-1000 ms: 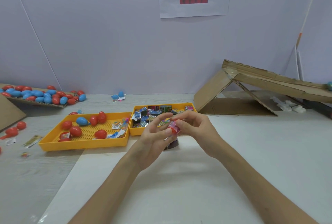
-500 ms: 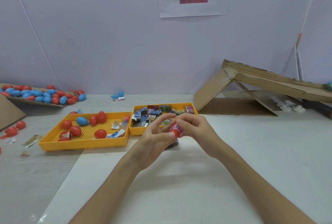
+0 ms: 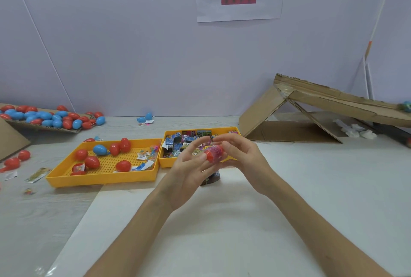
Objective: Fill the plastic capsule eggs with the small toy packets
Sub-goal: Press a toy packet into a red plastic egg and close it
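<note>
- At the far left a cardboard tray (image 3: 42, 127) is heaped with red and blue eggs (image 3: 49, 119), all closed. Whether they are filled cannot be told.
- The large yellow tray (image 3: 102, 180) holds several more closed eggs, mostly red, with loose packet scraps at its right end.
- The small yellow tray (image 3: 171, 164) beside it is crowded with toy packets (image 3: 184, 141), so by my reading plenty of filling is left to do.
- The left hand (image 3: 189, 174) is spread, its fingers mostly straight, with the fingertips resting against the red end of the egg in hand.
- That red capsule egg (image 3: 213, 153) is raised above the table, just in front of the small yellow tray and between both hands. A pink patterned layer covers its right part; I cannot tell whether that is a packet or a wrap.
- The right hand (image 3: 242, 159) curls its fingers round the egg's far end. This one looks close to finished.
- A cardboard ramp (image 3: 322, 103) stands at the right.
</note>
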`<state>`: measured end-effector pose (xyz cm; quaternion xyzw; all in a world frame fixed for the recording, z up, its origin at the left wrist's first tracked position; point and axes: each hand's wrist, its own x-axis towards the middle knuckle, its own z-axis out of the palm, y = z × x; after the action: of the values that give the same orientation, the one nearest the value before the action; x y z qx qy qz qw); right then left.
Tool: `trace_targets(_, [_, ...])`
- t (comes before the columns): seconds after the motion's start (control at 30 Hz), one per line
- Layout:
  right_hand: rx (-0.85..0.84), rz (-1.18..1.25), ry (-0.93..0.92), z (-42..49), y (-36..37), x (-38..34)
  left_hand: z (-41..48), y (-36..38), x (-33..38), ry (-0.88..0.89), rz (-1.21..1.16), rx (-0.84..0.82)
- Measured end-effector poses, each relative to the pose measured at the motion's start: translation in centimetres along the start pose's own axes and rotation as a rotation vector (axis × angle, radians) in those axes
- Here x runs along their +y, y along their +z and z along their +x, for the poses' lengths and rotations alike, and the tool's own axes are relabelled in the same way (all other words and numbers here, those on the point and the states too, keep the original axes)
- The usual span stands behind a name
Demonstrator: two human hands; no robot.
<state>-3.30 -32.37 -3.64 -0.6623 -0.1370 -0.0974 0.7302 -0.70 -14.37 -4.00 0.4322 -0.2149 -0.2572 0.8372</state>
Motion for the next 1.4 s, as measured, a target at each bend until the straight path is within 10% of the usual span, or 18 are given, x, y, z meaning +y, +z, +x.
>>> trace_targets(1.4, [0.086, -0.036, 0.003, 0.01, -0.01, 0.27, 0.33, 0.01, -0.13, -0.049, 0.074, 0.039])
